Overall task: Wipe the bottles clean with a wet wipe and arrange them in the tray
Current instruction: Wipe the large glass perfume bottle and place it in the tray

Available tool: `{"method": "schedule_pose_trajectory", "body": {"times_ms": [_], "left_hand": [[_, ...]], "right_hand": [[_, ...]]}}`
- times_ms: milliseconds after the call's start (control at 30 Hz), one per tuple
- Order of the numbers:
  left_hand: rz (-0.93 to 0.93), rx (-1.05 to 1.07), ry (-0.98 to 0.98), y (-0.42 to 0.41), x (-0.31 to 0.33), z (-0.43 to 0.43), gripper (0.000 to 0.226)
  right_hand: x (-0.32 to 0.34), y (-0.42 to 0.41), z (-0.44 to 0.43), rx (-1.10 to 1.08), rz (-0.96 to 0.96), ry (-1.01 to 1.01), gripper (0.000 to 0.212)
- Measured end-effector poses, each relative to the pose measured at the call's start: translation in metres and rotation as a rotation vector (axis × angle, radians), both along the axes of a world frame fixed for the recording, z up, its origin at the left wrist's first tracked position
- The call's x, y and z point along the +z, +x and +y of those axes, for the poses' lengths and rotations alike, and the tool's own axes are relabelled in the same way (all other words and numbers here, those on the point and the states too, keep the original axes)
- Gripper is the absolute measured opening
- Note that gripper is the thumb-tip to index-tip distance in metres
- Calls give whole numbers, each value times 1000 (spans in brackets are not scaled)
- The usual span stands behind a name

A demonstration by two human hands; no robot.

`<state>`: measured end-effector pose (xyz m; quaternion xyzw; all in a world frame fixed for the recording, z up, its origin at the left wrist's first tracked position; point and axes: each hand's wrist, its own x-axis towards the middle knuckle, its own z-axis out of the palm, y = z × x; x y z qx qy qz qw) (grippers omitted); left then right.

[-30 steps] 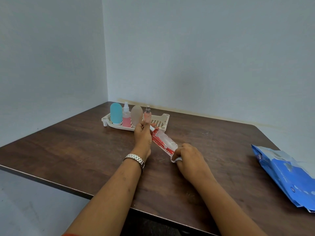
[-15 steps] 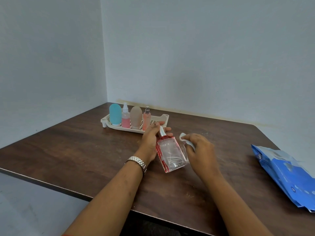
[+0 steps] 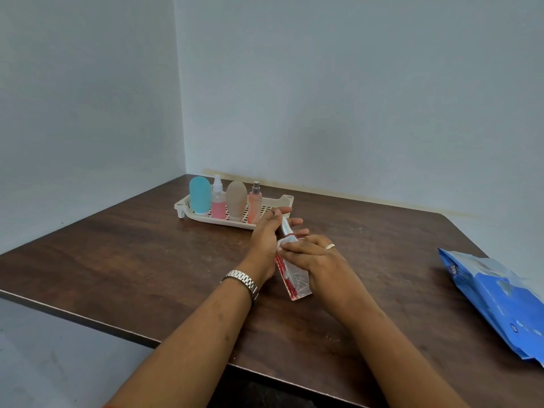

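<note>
A clear bottle with red trim [image 3: 295, 282] is held tilted over the table's middle. My left hand [image 3: 266, 240] grips its neck and cap end. My right hand [image 3: 313, 259] lies over the bottle's body and presses a white wet wipe [image 3: 280, 246] against it; only a corner of the wipe shows. Behind them a cream slotted tray [image 3: 188, 208] holds a row of bottles: a teal one [image 3: 200, 195], a pink spray bottle [image 3: 218, 201], a beige one [image 3: 236, 197] and a slim peach spray bottle [image 3: 255, 201].
A blue wet-wipe pack [image 3: 497, 298] lies at the table's right edge. The dark wooden table [image 3: 132, 260] stands in a corner, with walls behind and to the left. Its front edge runs diagonally below my forearms.
My right hand has moved from beside the bottle onto its body, wipe pressed to it. The bottle stays in my left hand, a little more upright.
</note>
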<state>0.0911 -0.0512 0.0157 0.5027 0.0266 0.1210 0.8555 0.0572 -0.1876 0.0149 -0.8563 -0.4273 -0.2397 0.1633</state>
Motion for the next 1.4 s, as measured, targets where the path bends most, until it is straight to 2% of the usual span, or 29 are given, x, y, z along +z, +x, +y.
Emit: {"method": "schedule_pose_trajectory", "body": {"times_ms": [167,300,367,567,733,833,900,967,1067,1167,1300,1400], "left_hand": [[-10,21,32,1,-3,0,28],[23,22,-5,1,-1,0,28],[37,33,-13,1,0,0,27],[-4,61,25,2,-4,0,25],[6,46,8,2,-2,0,25],[2,52,14,2,-1,-1,23],[-13,56,25,2,-2,-1,22],[-31,67,38,2,-4,-2,21],[-39,83,58,3,-6,-2,20],[-30,78,44,2,-4,-1,20],[-32,77,45,-1,-1,-2,20],[-36,78,42,0,-3,-2,20]], "right_hand": [[0,3,0,-88,3,53,53],[4,-4,1,-9,14,-53,52],[4,-4,1,7,47,-35,47],[3,4,-4,-164,39,56,54],[2,-2,0,12,62,9,47],[1,5,-1,5,77,138,44],[0,12,-7,-92,63,191,45],[-2,16,-13,-175,89,188,47],[0,12,-11,-123,121,184,51],[1,9,-4,-48,139,208,44],[0,17,-12,-122,160,302,39],[-4,22,-17,-165,177,232,40]]}}
